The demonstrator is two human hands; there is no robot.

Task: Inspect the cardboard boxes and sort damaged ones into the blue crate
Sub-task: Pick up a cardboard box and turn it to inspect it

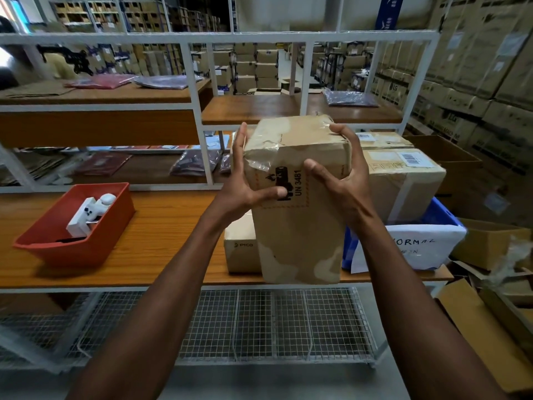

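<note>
Cardboard box [300, 197] with peeling tape, held up between left hand [245, 180] and right hand [343, 180], fingers curled around its sides, blue crate [441, 212] at three o'clock.

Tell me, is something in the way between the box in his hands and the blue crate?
Yes. A big cardboard box already sits in the blue crate, filling its top, and a white paper sign hangs over its front. The held box, gripped by the left hand and right hand, is beside the crate.
</note>
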